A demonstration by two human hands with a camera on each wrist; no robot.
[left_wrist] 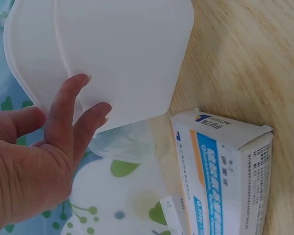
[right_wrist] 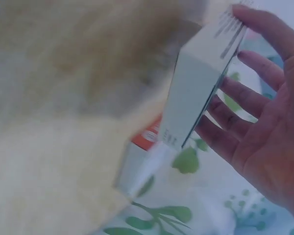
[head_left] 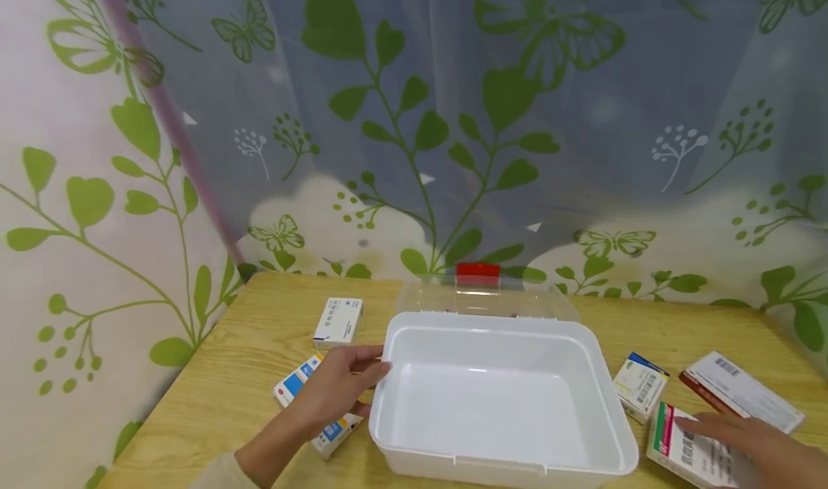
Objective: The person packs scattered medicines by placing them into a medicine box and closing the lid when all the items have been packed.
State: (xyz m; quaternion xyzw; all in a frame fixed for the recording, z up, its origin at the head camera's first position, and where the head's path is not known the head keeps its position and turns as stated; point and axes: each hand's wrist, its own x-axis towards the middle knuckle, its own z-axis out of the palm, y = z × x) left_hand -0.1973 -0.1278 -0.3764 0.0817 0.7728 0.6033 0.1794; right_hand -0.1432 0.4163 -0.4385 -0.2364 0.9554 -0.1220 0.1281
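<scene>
An open white plastic storage box (head_left: 479,421) stands in the middle of the table. My left hand (head_left: 336,385) holds its left side near the rim, and two fingertips press its outer wall in the left wrist view. On the right, my right hand (head_left: 766,446) grips a white medicine box (head_left: 688,460) with a green and pink end. The right wrist view shows this carton (right_wrist: 198,85) tilted, thumb on one face and fingers along the opposite edge. A blue, white and orange medicine box (left_wrist: 215,171) lies beside the left hand, partly hidden by it in the head view.
A clear lid (head_left: 427,295) with a red latch (head_left: 479,273) hangs open behind the storage box. A small white carton (head_left: 338,322) lies at back left. Toward the right lie a blue-edged carton (head_left: 640,388) and a white and brown-red carton (head_left: 744,392). Patterned cloth (head_left: 414,151) hangs behind.
</scene>
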